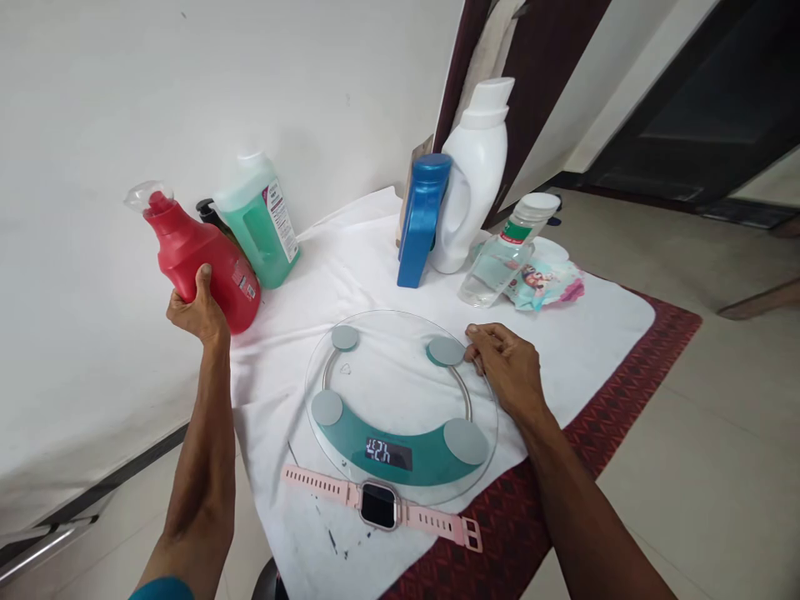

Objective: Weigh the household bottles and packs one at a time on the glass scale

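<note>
On the left, my left hand (201, 310) is closed round a red detergent bottle (209, 265), which leans to the left beneath its clear cap. A round glass bathroom scale (387, 375) lies on the white cloth, its display (388, 453) lit with digits. My right hand (505, 365) has its fingers curled at the scale's right rim, by the upper right grey pad. Along the scale's near edge stretches a smartwatch (378, 505) with a pink strap, its screen dark.
Beside the red bottle stand a green liquid bottle (262, 221) and a dark pump bottle (216, 218). At the back are a blue bottle (425, 221), a white jug (478, 179), a clear bottle (500, 258) and a crumpled packet (547, 282). A wall borders the left.
</note>
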### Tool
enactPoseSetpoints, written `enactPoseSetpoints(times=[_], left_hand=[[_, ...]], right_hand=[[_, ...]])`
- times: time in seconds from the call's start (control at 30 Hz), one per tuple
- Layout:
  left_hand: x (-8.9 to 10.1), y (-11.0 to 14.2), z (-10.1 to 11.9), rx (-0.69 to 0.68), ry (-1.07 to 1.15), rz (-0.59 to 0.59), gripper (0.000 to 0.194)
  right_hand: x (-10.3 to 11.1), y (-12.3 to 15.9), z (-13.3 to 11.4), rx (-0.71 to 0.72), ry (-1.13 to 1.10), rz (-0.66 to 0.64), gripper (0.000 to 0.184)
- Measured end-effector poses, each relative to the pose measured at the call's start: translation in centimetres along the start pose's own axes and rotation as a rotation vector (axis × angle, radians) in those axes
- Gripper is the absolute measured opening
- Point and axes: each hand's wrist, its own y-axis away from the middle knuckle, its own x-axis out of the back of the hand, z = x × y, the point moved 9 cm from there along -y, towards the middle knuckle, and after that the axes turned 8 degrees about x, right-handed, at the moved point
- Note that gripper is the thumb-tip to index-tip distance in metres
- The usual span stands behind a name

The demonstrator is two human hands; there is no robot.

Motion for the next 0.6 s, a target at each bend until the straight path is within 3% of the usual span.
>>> enactPoseSetpoints(times=[0.23, 0.3, 0.37, 0.43, 0.5, 0.53, 0.6], left_hand=[[-2.5, 0.8, 0.2, -0.017, -0.066, -0.025, 0.042], [-2.7, 0.9, 0.0, 0.001, -0.109, -0.071, 0.039], [-2.0, 1.2, 0.5, -0.01, -0.181, -0.042, 0.035], [-0.5, 2.3, 2.7, -0.13, -0.255, 0.108, 0.033], [-0.1, 5.0, 6.7, -0.395, -0.244, 0.205, 0.047], [-0.9, 7.0, 8.8, -0.534, -0.204, 0.158, 0.055], [-4.6, 11.3, 12.0, -0.706, -0.097, -0.151, 0.056]], right_hand=[[-0.2, -0.3, 0.1, -0.003, -0.01, 0.0, 0.063], [-0.2, -0.3, -0.1, 0.002, -0.028, 0.003, 0.067], [-0.3, -0.3, -0.3, 0.014, -0.047, -0.003, 0.071], [-0.3, -0.4, -0.5, 0.02, -0.057, -0.013, 0.073], [-0.3, -0.5, -0.6, 0.028, -0.052, -0.024, 0.073], [-0.3, -0.5, -0.6, 0.035, -0.044, -0.024, 0.072], [-0.2, -0.6, -0.6, 0.049, -0.03, -0.024, 0.068]])
